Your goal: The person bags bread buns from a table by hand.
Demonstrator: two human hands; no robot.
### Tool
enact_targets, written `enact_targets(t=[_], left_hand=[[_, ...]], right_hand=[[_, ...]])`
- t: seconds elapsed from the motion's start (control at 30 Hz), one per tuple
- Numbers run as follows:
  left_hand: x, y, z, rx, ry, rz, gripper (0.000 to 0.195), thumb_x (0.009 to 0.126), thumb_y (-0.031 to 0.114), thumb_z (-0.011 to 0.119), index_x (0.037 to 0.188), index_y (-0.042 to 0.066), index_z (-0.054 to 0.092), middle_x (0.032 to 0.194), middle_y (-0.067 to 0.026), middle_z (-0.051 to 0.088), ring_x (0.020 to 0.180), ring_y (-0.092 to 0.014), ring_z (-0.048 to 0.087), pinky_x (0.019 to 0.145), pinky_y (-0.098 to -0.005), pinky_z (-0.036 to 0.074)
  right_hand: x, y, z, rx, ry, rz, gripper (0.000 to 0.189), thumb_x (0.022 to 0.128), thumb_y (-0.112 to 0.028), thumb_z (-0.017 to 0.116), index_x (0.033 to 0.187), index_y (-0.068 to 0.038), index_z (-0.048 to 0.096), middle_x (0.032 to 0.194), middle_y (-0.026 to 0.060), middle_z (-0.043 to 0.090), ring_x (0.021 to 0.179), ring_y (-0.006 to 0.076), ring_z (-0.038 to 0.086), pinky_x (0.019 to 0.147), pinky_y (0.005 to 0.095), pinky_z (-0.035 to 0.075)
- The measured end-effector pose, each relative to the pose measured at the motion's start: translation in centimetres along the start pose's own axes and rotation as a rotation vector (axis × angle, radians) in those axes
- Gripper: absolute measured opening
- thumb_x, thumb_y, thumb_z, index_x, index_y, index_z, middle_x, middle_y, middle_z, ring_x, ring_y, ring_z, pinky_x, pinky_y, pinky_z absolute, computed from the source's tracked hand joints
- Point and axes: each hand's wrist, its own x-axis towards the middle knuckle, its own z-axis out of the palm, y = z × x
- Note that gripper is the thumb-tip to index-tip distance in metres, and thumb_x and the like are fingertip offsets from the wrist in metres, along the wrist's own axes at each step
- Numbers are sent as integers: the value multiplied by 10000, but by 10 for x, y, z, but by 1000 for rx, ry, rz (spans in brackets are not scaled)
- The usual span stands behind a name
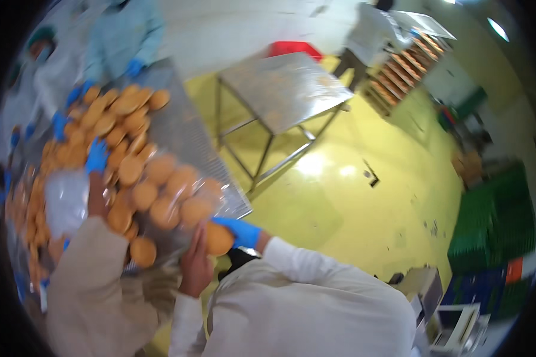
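Observation:
My left hand (pixel 198 265), bare, has its fingers against the left side of a round flat bun (pixel 219 239), near the lower end of a clear plastic bag (pixel 178 192). Whether it also grips the bag is blurred. My right hand (pixel 237 232), in a blue glove, holds the same bun from the right. Several round orange-brown buns lie in rows inside the bag, over the metal table (pixel 196 138). A large pile of loose buns (pixel 111 116) covers the table beyond and to the left. One loose bun (pixel 143 251) lies left of my left hand.
A co-worker's gloved hand (pixel 97 156) reaches into the pile at my left; other co-workers stand across the table. A second metal table (pixel 286 89) stands ahead. Farther right are a rack of trays (pixel 406 69), a person beside it, and stacked green crates (pixel 491 218).

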Motion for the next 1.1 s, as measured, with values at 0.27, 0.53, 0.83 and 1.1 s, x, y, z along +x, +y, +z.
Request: enact_targets(t=[0.27, 0.53, 0.83, 1.1], left_hand=[[8, 4, 5, 184, -75, 15, 844, 694, -102, 500, 1513, 51, 368, 1558, -151, 390, 1199, -402, 581, 803, -438, 544], [-13, -14, 21, 149, 41, -33, 799, 723, -81, 546, 1484, 144, 446, 1397, -148, 487, 1115, -368, 601, 811, -444, 545], [-25, -14, 42, -128, 302, -167, 499, 754, -143, 541, 1223, 26, 531, 1243, -152, 535, 901, -338, 625, 678, -378, 514], [-14, -3, 51, -244, 295, -171, 378, 815, -40, 626, 1182, 22, 559, 1235, -137, 569, 924, -325, 645, 692, -380, 531]], right_hand=[[-2, -52, 49, 767, 428, 602, 269, 1011, -412, 541, 1108, -175, 621, 884, 15, 620, 750, 107, 577, 593, 267, 470], [-12, -17, 73, 621, 414, 418, 272, 1008, -149, 576, 1257, -40, 584, 1107, 89, 660, 981, 171, 651, 840, 309, 554], [-26, -33, 51, 544, 776, 645, 565, 936, -397, 684, 1342, -64, 477, 1152, 98, 592, 948, 199, 604, 880, 319, 483], [20, 4, 35, 730, 489, 521, 260, 988, -334, 636, 1128, -119, 595, 837, -3, 612, 864, 151, 590, 759, 340, 485]])
